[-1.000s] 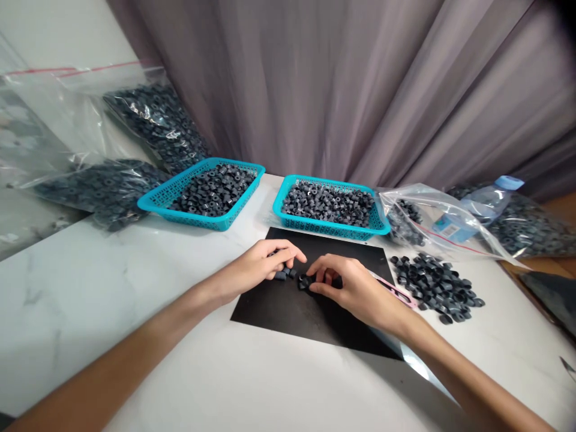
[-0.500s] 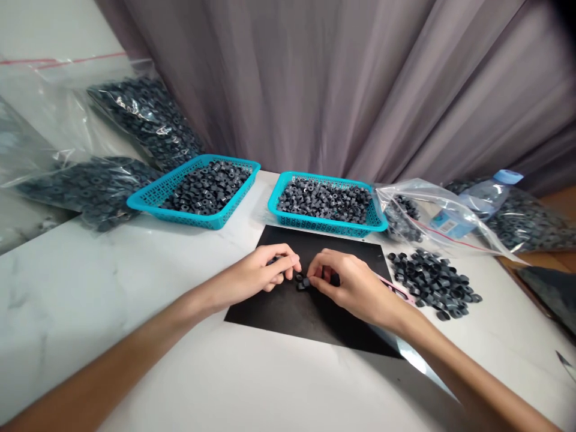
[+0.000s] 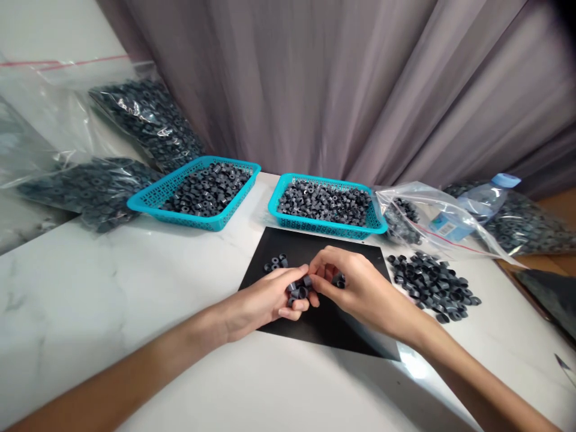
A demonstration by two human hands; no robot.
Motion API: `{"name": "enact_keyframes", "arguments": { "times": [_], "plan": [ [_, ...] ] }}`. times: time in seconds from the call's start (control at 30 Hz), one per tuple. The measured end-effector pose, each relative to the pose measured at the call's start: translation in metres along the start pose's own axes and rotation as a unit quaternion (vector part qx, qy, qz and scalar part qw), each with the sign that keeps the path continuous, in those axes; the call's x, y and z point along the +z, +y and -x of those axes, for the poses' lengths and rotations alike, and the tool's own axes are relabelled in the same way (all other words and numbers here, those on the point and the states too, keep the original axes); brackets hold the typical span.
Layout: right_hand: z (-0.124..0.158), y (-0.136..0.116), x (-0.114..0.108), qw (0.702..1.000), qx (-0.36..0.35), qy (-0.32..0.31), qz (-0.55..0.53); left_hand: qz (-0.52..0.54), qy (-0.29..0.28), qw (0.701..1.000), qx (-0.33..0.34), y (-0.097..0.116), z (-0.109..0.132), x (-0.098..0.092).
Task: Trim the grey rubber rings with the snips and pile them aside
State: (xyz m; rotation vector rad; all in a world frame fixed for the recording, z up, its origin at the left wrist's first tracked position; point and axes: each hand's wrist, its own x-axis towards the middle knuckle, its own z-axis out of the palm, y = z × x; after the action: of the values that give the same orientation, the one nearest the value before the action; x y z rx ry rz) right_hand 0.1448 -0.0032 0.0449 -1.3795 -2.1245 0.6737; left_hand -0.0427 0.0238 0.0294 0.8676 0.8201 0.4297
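Note:
Several small dark grey plastic rings (image 3: 299, 292) lie in the curled fingers of my left hand (image 3: 274, 297), palm turned up over a black mat (image 3: 292, 333). My right hand (image 3: 344, 277) meets it from the right, thumb and forefinger pinching a single grey ring (image 3: 307, 280) at the edge of the held ones. Just beyond my left hand, a small cluster of the same rings (image 3: 275, 263) rests on the mat. More rings (image 3: 339, 280) show behind my right fingers; whether they lie on the mat or in the hand I cannot tell.
Two blue baskets (image 3: 177, 221) (image 3: 328, 229) filled with rings stand at the back. A loose ring pile (image 3: 434, 285) lies right of the mat. Clear bags of rings (image 3: 148, 120) (image 3: 402, 219) flank the baskets; a plastic bottle (image 3: 488, 198) lies at the right.
My left hand has moved slightly right and down and turned palm up, showing rings in it. The cluster on the mat behind it is now visible. A pink-edged object near my right wrist no longer shows.

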Motion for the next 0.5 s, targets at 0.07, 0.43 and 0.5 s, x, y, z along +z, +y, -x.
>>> {"name": "enact_keyframes", "arguments": {
  "times": [0.07, 0.43, 0.5],
  "plan": [
    [0.0, 0.001, -0.002, 1.0, -0.002, 0.001, -0.012, 0.036, -0.009, 0.999, 0.002, -0.001, 0.0, 0.001],
    [-0.002, 0.004, -0.029, 0.987, 0.001, -0.006, -0.159, 0.056, -0.037, 0.997, 0.03, -0.004, -0.002, -0.003],
    [0.0, 0.002, -0.034, 0.988, -0.013, -0.005, -0.153, 0.047, -0.035, 0.998, 0.036, -0.003, -0.003, -0.003]
  ]
}}
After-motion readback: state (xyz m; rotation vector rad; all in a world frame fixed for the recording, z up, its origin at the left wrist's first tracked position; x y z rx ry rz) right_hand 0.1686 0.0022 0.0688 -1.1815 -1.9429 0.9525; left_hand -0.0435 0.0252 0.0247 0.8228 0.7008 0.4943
